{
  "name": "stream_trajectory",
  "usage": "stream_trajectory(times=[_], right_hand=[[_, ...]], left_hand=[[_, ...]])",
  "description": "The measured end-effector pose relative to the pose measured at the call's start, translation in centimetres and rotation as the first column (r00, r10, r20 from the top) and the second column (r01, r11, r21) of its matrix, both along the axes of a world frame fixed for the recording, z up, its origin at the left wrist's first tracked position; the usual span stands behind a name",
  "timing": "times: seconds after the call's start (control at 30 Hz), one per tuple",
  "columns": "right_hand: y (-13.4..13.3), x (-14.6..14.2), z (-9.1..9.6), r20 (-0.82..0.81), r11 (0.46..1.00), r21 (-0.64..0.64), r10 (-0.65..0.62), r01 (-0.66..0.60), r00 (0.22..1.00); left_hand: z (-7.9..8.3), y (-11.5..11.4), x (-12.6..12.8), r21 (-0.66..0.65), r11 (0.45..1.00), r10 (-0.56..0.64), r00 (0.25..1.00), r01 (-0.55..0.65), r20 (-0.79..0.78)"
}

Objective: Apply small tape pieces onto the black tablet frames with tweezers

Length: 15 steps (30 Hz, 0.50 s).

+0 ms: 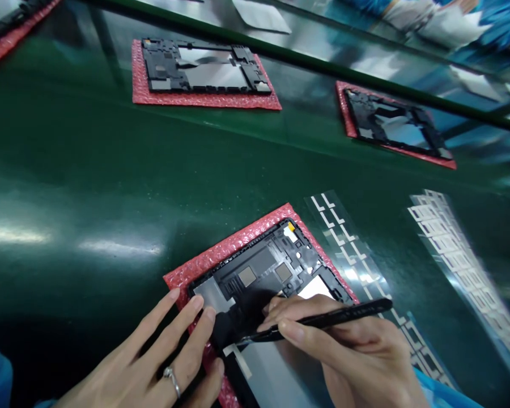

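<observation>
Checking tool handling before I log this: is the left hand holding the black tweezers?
No, the right hand holds the black tweezers, while the left hand rests open on the tablet frame.

Slim black tweezers (323, 322) angle low over the open black tablet frame (272, 269).

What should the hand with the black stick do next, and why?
Probably slide the tip of the black stick a little along the dark patch on the open tablet: the right hand holds the tip there, and the left hand presses beside it.
</observation>
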State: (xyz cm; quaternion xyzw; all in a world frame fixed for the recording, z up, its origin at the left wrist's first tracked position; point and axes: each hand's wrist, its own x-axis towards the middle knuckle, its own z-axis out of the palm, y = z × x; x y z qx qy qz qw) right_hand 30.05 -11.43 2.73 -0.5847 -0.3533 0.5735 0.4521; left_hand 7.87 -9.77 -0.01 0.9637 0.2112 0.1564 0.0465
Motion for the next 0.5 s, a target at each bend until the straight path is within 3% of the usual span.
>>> stream_trajectory(times=[0.17, 0.5], right_hand=[[-0.04, -0.01, -0.10, 0.048, 1.000, 0.028, 0.012, -0.013, 0.999], [0.05, 0.00, 0.04, -0.012, 1.000, -0.008, -0.002, 0.002, 1.000]], left_hand=[[-0.64, -0.34, -0.23, -0.029, 1.000, 0.006, 1.000, -0.006, 0.011], [0.17, 0.46, 0.04, -0.028, 0.999, -0.021, 1.000, 0.021, 0.004]])
